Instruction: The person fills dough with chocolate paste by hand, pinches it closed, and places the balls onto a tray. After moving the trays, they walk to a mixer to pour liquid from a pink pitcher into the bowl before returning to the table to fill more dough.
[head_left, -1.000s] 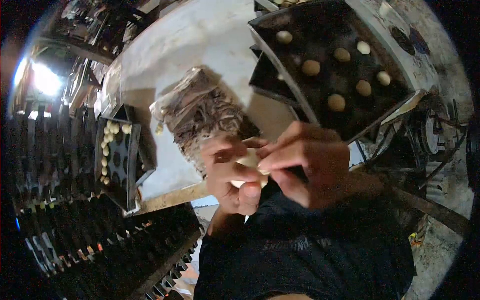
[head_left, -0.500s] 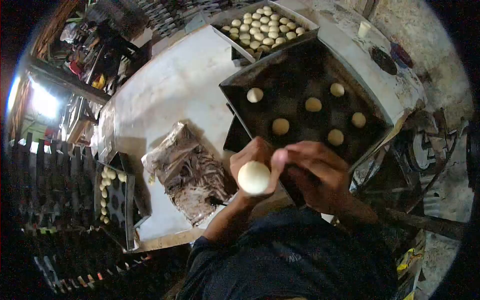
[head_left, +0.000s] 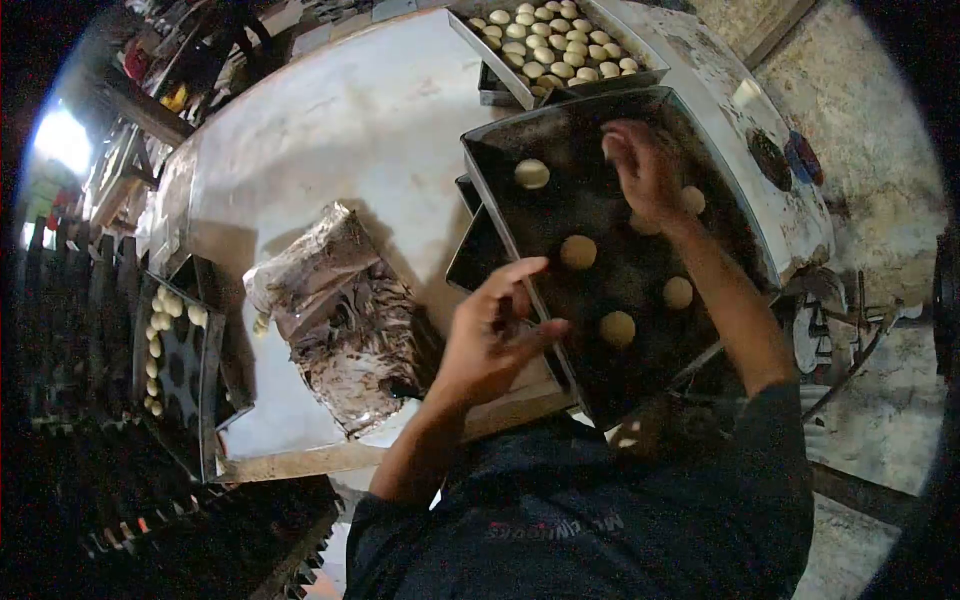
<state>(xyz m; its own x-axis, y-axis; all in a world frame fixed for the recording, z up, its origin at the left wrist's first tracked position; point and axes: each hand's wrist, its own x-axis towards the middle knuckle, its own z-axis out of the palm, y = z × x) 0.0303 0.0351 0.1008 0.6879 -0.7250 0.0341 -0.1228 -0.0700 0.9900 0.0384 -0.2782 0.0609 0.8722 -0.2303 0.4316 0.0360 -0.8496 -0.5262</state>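
Note:
My left hand (head_left: pixel 492 335) is open over the near-left edge of the large dark baking tray (head_left: pixel 650 390), thumb and fingers apart and nothing in them. Stretched across the tray, my right hand (head_left: pixel 645 170) is above its far half, its fingers loosely bent; I see nothing held. Pale round dough balls lie spaced out on the tray: one (head_left: pixel 532 173) at the far left, one (head_left: pixel 578 252) in the left middle, one (head_left: pixel 618 329) nearest me and one (head_left: pixel 678 292) to its right. Two more, including one (head_left: pixel 692 200), are partly covered by my right hand and arm.
Behind the large tray stands a tray (head_left: pixel 655 72) packed with many dough balls. A crumpled plastic-wrapped bundle (head_left: pixel 345 320) lies on the white table (head_left: pixel 330 120). Another tray (head_left: pixel 208 400) with several dough balls is at the left edge. A pale cup (head_left: pixel 746 93) stands far right.
The dough ball from my left hand now appears on the near part of the tray. My hands have parted; the right has moved away from me across the tray. The view has shifted.

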